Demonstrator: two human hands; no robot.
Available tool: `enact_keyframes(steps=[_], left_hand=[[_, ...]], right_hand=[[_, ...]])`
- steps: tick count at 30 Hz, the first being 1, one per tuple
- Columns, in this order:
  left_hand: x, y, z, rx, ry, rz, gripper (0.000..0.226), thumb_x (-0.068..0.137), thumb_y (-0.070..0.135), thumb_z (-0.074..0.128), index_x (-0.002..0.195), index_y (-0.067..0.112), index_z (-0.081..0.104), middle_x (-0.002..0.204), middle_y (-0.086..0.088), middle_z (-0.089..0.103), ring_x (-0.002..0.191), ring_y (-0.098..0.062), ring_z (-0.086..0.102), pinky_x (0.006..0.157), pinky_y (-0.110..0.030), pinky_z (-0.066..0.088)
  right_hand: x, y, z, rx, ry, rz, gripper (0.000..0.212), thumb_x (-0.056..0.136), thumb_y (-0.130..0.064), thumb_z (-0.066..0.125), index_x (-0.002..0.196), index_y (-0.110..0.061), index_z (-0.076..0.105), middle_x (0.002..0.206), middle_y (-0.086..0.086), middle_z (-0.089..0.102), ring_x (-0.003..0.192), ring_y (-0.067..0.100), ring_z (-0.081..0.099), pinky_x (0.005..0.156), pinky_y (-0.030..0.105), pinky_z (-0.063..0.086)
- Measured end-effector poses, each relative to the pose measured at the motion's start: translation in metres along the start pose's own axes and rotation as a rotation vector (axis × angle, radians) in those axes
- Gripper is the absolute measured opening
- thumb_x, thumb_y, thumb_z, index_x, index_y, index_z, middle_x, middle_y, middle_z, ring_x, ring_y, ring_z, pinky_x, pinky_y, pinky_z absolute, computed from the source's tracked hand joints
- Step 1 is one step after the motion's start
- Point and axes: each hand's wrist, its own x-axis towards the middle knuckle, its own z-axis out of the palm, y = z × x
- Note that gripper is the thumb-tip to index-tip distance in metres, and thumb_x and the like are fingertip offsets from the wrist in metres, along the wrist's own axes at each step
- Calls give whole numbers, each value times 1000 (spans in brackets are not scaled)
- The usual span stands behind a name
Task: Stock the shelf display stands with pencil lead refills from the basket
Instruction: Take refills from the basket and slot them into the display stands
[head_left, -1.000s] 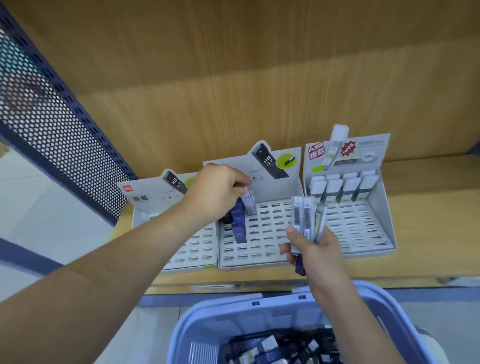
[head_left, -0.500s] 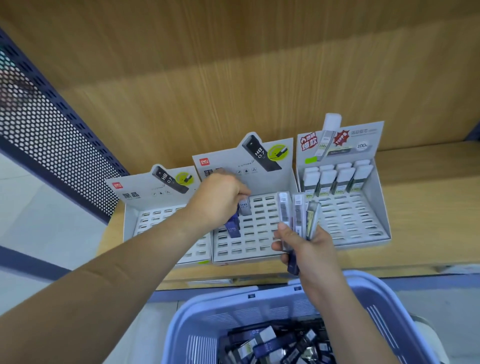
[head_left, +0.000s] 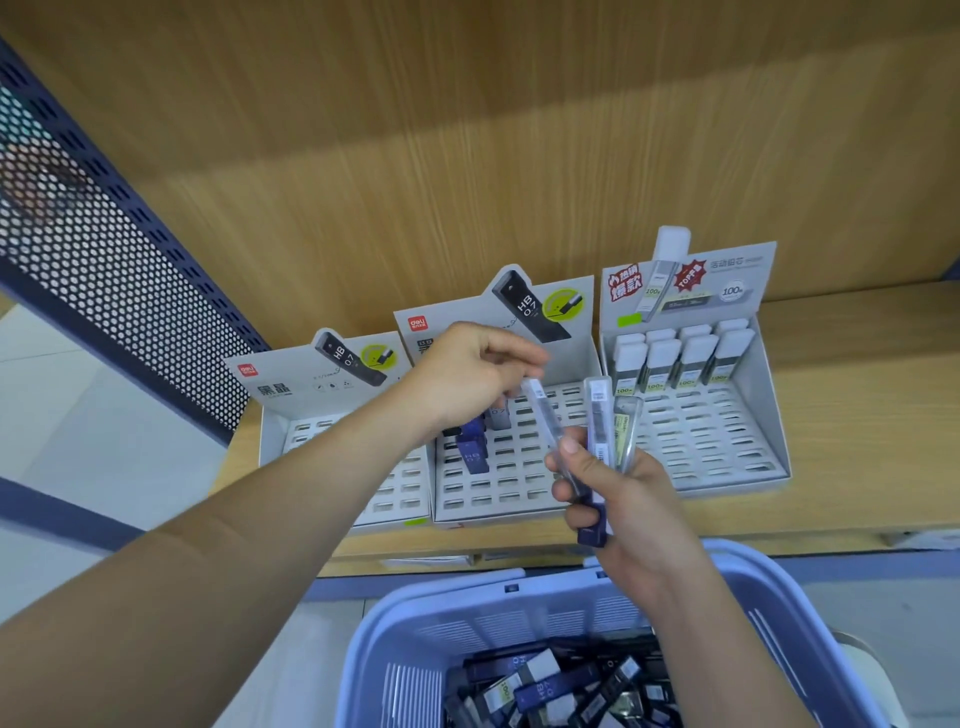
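"HB 0.7" on middle display stand (head_left: 519, 306)

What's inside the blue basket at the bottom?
A loose heap of dark blue refill packs with white ends, lying every which way in the basket. The right arm covers its right side, and the near part runs out of view.

The right hand (head_left: 615, 499) holds a fan of refills (head_left: 597, 415) in front of the middle stand (head_left: 511, 493). The left hand (head_left: 467, 374), fingers curled, is at the top of the leftmost refill; the contact is blurred. Below them, the blue basket (head_left: 769, 587) contains many more.
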Motion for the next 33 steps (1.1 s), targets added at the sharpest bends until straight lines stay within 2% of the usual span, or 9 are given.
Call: enact_keyframes(steps=[3,5,7,12,19,23,28,31,33], left_hand=[[-3,14,-10,-248,-204,-72,29,90,-8,48,96,8,71,96,-8,73,74,-12,62,69,-19,53],[-5,17,-17,-341,-240,-86,21,88,-8,54,94,4,70,93,-12,72,69,-12,64,67,-18,54],[-6,15,-20,-339,-232,-82,15,87,-5,59,91,4,70,85,-11,73,68,-11,66,65,-17,54],[-6,9,-20,-230,-135,-77,7,84,3,66,89,3,70,65,-4,69,60,-8,65,62,-15,54],[-7,13,-19,-159,-95,-71,9,83,7,69,90,2,71,62,-2,69,55,-9,63,60,-17,54],[-9,13,-22,-137,-120,-77,15,80,-1,71,95,2,71,74,-10,71,66,-14,66,64,-17,54],[-7,11,-26,47,-21,-63,13,77,2,74,88,9,73,70,-4,71,56,-3,61,60,-14,49],[-4,7,-24,91,44,-49,12,77,4,75,86,10,74,67,0,69,54,-1,60,61,-15,48],[-1,4,-25,178,124,-21,11,78,9,75,86,15,73,68,6,68,58,0,60,63,-14,48]], right_hand=[[-3,-3,-1,185,-85,71,34,73,-19,71,102,-3,64,74,7,65,52,10,49,40,15,33],[-4,-5,-2,305,-131,127,38,68,-21,73,101,-4,64,73,7,65,47,6,46,37,13,33],[-5,-5,-2,334,-158,162,35,71,-21,70,101,-4,64,77,9,66,44,5,43,36,12,32],[-6,-5,1,199,-147,144,36,81,-25,65,109,-2,65,90,16,72,46,8,45,37,13,32],[-8,-10,6,15,-82,62,39,83,-36,63,108,-5,64,78,14,71,48,12,49,39,17,32],[-8,-9,7,-19,-51,33,37,88,-38,61,108,-6,64,73,11,69,47,11,45,40,18,32],[0,-4,9,-216,92,-115,29,94,-34,60,112,-13,51,72,8,70,45,12,39,44,25,30],[3,-2,3,-274,152,-160,17,95,-28,62,106,-20,50,80,6,62,45,10,43,40,21,33],[5,2,-2,-291,199,-164,16,94,-24,64,104,-20,52,77,5,50,46,11,41,39,19,33]])
